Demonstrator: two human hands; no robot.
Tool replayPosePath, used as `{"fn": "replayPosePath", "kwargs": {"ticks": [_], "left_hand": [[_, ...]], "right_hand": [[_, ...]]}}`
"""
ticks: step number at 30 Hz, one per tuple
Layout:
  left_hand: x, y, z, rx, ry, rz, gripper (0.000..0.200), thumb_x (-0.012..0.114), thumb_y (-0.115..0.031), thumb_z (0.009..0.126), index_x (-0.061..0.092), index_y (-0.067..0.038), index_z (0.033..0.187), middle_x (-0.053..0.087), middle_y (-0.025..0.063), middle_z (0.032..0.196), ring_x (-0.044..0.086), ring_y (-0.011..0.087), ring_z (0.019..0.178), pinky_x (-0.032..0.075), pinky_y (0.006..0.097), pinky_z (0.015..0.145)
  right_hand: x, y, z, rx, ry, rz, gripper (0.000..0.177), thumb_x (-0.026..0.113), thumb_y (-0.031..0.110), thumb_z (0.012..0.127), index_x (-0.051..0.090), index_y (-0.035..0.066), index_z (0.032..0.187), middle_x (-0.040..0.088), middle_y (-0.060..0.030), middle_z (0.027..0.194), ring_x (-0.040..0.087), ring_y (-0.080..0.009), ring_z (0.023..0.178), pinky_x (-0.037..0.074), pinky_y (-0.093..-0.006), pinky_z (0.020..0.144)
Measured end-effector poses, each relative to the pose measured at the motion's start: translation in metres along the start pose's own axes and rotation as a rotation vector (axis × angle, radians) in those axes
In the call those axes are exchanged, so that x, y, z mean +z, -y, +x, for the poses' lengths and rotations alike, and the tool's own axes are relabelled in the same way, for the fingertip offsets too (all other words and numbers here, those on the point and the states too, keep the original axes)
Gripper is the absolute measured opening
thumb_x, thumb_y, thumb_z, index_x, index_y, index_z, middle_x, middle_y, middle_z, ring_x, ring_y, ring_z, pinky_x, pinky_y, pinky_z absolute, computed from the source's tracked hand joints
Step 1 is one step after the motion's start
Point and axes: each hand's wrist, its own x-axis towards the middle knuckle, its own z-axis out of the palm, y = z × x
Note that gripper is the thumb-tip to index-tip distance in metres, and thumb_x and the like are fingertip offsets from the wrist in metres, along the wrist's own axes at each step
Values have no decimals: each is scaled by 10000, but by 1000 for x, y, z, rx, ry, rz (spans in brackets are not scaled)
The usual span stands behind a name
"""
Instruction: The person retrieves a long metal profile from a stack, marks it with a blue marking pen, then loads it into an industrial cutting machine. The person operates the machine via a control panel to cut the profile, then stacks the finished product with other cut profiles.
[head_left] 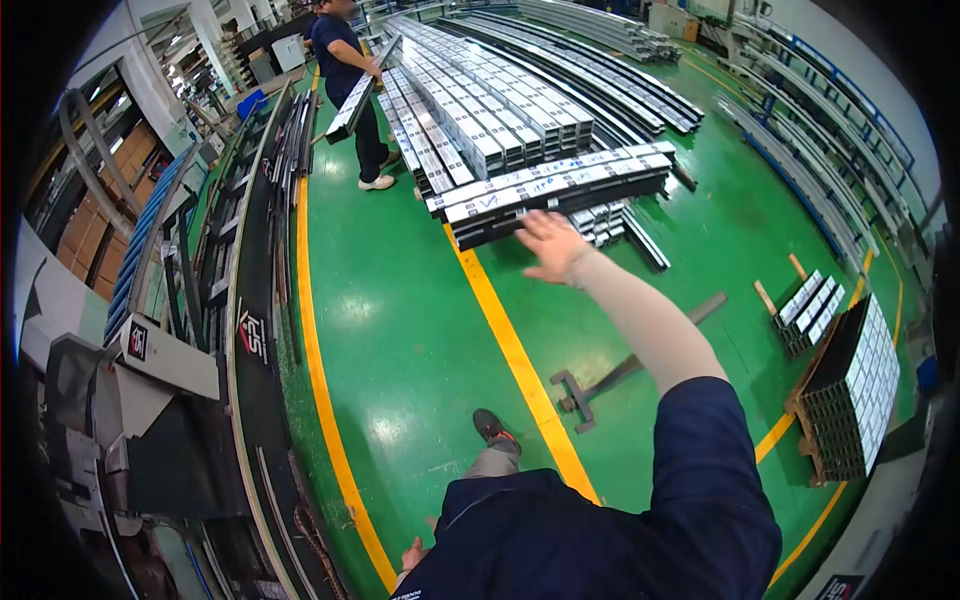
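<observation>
My right hand (550, 246) reaches forward with its fingers spread and nothing in them. In this view its fingertips overlap the lower edge of two long metal profiles (565, 182) with white, blue-marked tops and dark sides. These lie crosswise in front of a big stack of long profiles (480, 95). Short profile pieces (600, 222) show just beyond my wrist. Low by my body, my left hand (413, 555) hangs partly hidden, its visible fingers loose and holding nothing. Further off, another person (345, 60) carries a long profile (352, 105) with both ends apart from the stack.
A dark T-shaped metal stand (600, 385) lies on the green floor under my right arm. Bundled profiles (850, 390) rest on a wooden pallet at right, near a smaller bundle (808, 312). A long machine bed (245, 320) runs along the left, beside a yellow floor line (303, 270).
</observation>
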Motion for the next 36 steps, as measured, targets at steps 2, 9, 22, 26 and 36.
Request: {"fn": "replayPosePath", "kwargs": {"ticks": [2,9,22,26,36], "left_hand": [[-10,-44,35,6,-9,0,550,562,-475,928,512,-49,1271,697,228,978,679,280,965,515,472,807],[-136,-249,115,-202,-45,-714,592,519,-504,968,424,-72,1361,615,138,1198,626,317,939,490,496,708],[-124,-684,213,-51,-214,-621,659,585,-502,944,397,-55,1390,589,155,1260,598,305,1107,485,467,860],[-44,-763,225,-156,-206,-390,548,670,-394,920,555,41,1233,669,91,965,637,180,786,505,311,634],[-3,-847,240,-364,-45,-193,450,641,-385,919,619,-44,1211,646,40,837,480,128,597,371,292,481]], "right_hand": [[-1,-77,11,215,52,31,814,754,478,742,486,54,1382,357,-188,1528,289,-354,1442,257,-476,1170],[67,-210,76,969,74,-9,967,687,523,809,277,-9,1504,264,-212,1576,223,-352,1473,216,-487,1182],[375,-373,436,531,-55,424,1037,711,517,780,229,-42,1507,225,-236,1581,212,-390,1466,219,-548,1168],[471,-437,514,214,55,500,958,677,509,811,273,-9,1507,239,-196,1588,201,-362,1475,176,-513,1190],[568,-790,417,304,262,338,807,730,409,809,419,7,1437,340,-198,1540,299,-346,1439,190,-450,1205]]}}
